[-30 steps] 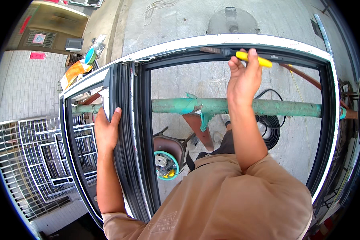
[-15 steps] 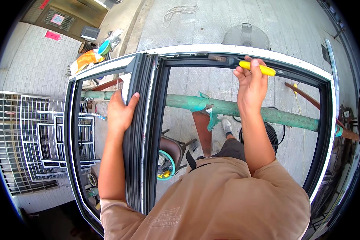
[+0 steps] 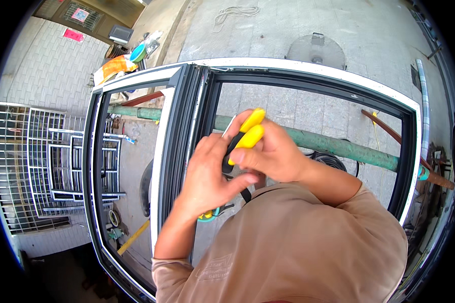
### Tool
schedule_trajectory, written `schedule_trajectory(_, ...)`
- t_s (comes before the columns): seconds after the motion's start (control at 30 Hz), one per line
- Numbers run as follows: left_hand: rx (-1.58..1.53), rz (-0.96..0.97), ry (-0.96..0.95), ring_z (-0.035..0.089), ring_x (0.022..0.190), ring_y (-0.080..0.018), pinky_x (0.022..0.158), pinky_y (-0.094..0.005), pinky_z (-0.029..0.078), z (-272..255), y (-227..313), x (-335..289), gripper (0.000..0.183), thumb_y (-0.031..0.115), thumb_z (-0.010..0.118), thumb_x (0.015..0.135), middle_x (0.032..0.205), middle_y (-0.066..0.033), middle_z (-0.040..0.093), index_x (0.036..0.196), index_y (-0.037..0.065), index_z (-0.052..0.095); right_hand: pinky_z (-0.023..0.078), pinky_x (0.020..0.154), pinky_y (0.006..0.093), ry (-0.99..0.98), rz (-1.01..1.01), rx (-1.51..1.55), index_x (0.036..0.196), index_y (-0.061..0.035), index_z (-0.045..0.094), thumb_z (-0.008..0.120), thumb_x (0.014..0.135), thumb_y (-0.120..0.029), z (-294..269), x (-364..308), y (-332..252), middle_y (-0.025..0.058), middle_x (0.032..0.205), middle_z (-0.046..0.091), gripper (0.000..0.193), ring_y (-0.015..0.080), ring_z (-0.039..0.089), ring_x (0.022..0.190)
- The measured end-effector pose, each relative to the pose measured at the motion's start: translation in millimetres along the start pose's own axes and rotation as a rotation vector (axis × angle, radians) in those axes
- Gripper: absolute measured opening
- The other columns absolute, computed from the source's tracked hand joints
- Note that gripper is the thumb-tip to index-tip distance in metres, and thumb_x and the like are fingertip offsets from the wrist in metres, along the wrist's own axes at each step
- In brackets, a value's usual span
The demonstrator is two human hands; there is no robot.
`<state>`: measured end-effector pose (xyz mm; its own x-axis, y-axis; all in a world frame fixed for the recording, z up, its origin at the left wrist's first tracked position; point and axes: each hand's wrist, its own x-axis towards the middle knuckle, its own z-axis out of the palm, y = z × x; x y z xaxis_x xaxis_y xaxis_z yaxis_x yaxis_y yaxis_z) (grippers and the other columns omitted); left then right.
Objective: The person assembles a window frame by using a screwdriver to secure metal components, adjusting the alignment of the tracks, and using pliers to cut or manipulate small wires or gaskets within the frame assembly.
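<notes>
In front of my chest, above the window frame (image 3: 308,81), my two hands meet. My right hand (image 3: 280,154) is closed on a yellow-handled tool (image 3: 251,137); a second yellow handle-like piece (image 3: 253,119) shows between its fingers. Beside them is a black part, partly covered by my left fingers. My left hand (image 3: 205,171) has its fingers curled and its thumb stretched toward the right hand. A thin metal rod (image 3: 229,125) rises at its fingertips; what else it grips is hidden. Below the hands runs the frame's dark upright bar (image 3: 179,146).
A green pipe (image 3: 338,144) passes under the frame as a support. Black coiled cable (image 3: 328,160) lies below it. A round grille (image 3: 316,53) and a rope (image 3: 235,15) are on the far floor. Metal grilles and small frames (image 3: 86,166) stand at left.
My right hand has brought the yellow-handled tool down from the frame's far rail toward my chest. My left hand has left the upright bar and moved right to meet it.
</notes>
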<state>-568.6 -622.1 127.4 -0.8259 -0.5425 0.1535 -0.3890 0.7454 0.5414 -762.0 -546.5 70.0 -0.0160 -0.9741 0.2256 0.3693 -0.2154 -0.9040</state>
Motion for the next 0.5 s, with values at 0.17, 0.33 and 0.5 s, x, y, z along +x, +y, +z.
schedule_trajectory(0.17,-0.196,-0.184,0.13,0.068,0.105,-0.0466,0.09,-0.0512,0.056,41,-17,4,0.056,0.029,0.091,0.085,0.109,-0.0208,0.069,0.124,-0.005,0.067,0.052,0.085,0.0263,-0.154,-0.246,-0.398,0.14,-0.0029,0.059,0.082,0.102,-0.025,-22,29,12,0.0108,0.129,0.059,0.05,0.0127,0.063,0.096)
schedule_trajectory(0.33,-0.79,-0.415,0.301,0.056,0.097,-0.013,0.084,-0.0332,0.047,71,-23,-12,0.033,0.034,0.069,0.112,0.107,-0.0049,0.062,0.119,0.002,0.064,0.058,0.08,0.0384,-0.137,0.024,-0.371,0.148,-0.0062,0.06,0.082,0.101,-0.038,-55,36,-10,0.0135,0.134,0.058,0.061,0.0188,0.068,0.086)
schedule_trajectory(0.5,-1.461,-0.31,0.643,0.05,0.103,-0.0204,0.095,-0.0379,0.043,70,-17,32,0.056,0.066,0.05,0.114,0.117,-0.0071,0.052,0.12,0.011,0.055,0.054,0.103,0.0478,-0.32,-0.139,-0.687,0.151,-0.0031,0.057,0.083,0.096,-0.047,-78,20,37,0.0178,0.132,0.066,0.074,0.0372,0.067,0.115)
